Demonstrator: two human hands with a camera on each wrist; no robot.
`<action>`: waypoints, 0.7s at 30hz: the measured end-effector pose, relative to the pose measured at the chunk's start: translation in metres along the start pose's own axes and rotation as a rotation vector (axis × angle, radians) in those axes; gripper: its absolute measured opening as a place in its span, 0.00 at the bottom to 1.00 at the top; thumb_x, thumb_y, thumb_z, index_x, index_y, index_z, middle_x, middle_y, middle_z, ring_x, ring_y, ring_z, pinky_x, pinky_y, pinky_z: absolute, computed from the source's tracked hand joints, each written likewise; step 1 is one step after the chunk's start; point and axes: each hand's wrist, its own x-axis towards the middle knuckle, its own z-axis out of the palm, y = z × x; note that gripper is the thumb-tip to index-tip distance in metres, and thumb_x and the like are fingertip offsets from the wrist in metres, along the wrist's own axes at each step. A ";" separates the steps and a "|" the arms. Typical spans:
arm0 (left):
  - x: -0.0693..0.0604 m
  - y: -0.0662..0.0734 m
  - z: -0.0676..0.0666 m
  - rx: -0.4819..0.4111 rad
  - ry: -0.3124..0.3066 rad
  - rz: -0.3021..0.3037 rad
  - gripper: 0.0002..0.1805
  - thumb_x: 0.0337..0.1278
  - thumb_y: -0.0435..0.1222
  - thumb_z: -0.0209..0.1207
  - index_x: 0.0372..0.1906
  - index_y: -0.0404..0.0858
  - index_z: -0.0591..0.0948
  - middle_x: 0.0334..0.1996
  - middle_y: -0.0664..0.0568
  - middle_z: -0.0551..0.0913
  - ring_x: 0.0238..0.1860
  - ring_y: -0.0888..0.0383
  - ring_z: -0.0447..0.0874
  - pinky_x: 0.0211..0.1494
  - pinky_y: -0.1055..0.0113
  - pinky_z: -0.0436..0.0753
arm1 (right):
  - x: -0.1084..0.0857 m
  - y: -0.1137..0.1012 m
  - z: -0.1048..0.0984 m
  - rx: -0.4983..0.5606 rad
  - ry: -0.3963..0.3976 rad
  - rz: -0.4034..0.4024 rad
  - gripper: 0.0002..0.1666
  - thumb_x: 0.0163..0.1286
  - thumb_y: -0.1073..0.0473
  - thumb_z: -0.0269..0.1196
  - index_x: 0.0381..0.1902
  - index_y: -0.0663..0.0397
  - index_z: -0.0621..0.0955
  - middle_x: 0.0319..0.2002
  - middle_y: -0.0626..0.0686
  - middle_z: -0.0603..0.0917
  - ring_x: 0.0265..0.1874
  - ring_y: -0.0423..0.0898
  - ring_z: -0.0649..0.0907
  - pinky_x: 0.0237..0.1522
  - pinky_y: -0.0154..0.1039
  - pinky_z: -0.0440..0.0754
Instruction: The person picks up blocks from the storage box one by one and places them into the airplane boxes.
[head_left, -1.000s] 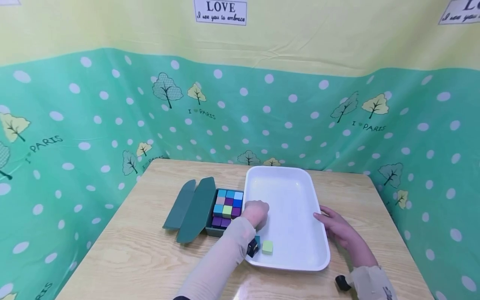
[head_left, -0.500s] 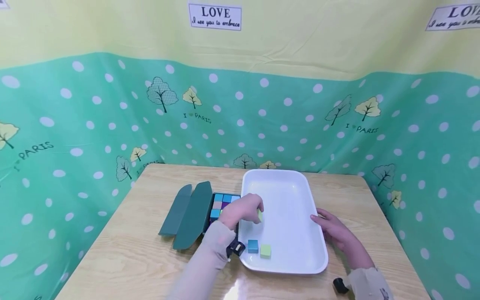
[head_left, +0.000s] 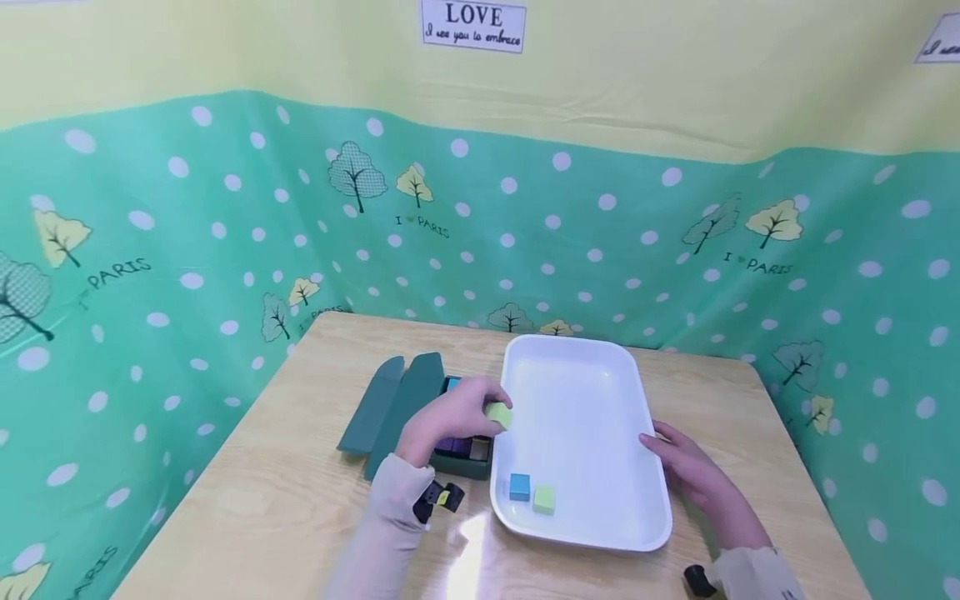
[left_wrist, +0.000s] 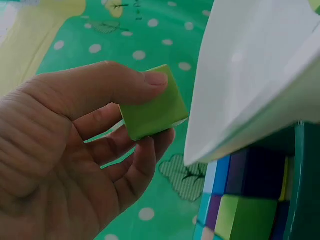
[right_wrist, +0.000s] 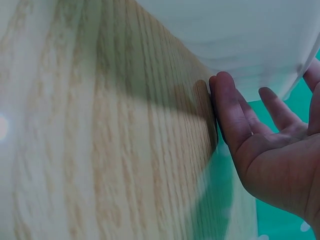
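Observation:
A light green cube (head_left: 498, 414) is pinched between the thumb and fingers of my left hand (head_left: 457, 410), level with the left rim of the white tray (head_left: 577, 417). In the left wrist view this green cube (left_wrist: 155, 105) is held in the air beside the tray wall. Inside the tray's near left corner lie a blue cube (head_left: 520, 487) and another light green cube (head_left: 544, 500). My right hand (head_left: 693, 471) holds the tray's right side, thumb over the rim and fingers outside. In the right wrist view several fingers (right_wrist: 230, 105) extend along the outer wall.
Left of the tray stands a dark green box (head_left: 461, 467) of coloured cubes, partly hidden by my left hand. Its open lid flaps (head_left: 405, 412) spread leftward. The wooden table (head_left: 300, 475) ends at a polka-dot curtain (head_left: 487, 208).
My left hand has moved from inside the tray to its left rim, carrying the green cube out toward the box. The right hand keeps its place on the tray.

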 end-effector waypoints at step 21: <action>-0.031 -0.028 0.020 0.083 0.149 -0.081 0.15 0.43 0.31 0.69 0.42 0.43 0.84 0.37 0.60 0.79 0.38 0.59 0.74 0.38 0.68 0.77 | 0.000 -0.001 -0.001 -0.015 -0.009 0.023 0.52 0.66 0.37 0.61 0.75 0.57 0.53 0.58 0.63 0.77 0.52 0.55 0.80 0.52 0.48 0.77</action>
